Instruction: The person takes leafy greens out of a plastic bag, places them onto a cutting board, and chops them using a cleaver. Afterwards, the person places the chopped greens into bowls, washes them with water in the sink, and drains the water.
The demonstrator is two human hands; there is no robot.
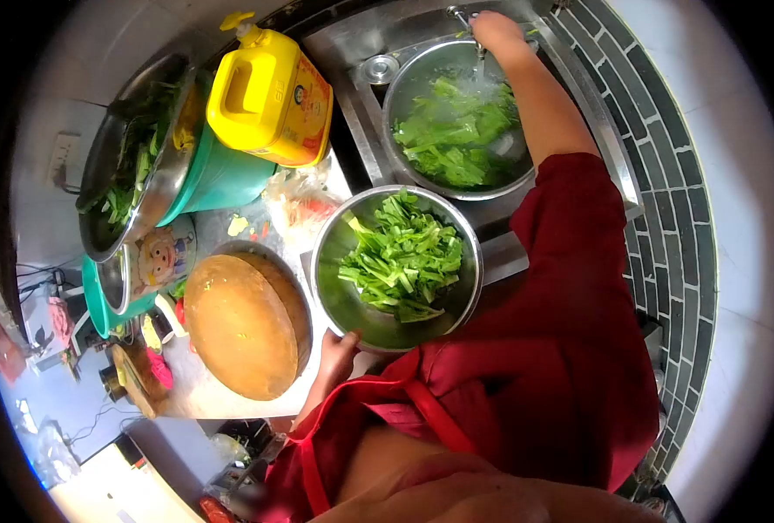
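Observation:
My left hand (340, 350) is closed on the near-left rim of a steel bowl (319, 277). Cut green leafy vegetables (404, 257) lie heaped in that bowl. At the top of the view my right hand (496, 33) is closed around the tap (459, 14), its fingertips partly hidden. Water runs from the spout into a second steel bowl (394, 148) standing in the sink (352, 39). More green leaves (456, 126) float in the water of this bowl.
A round wooden chopping board (243, 327) lies left of the near bowl. Beyond it stand a yellow pump jug (273, 100), a turquoise tub (226, 174) and a steel basin (147, 218) of greens. Plastic bags (298, 205) lie beside the jug. A tiled wall (674, 183) bounds the right.

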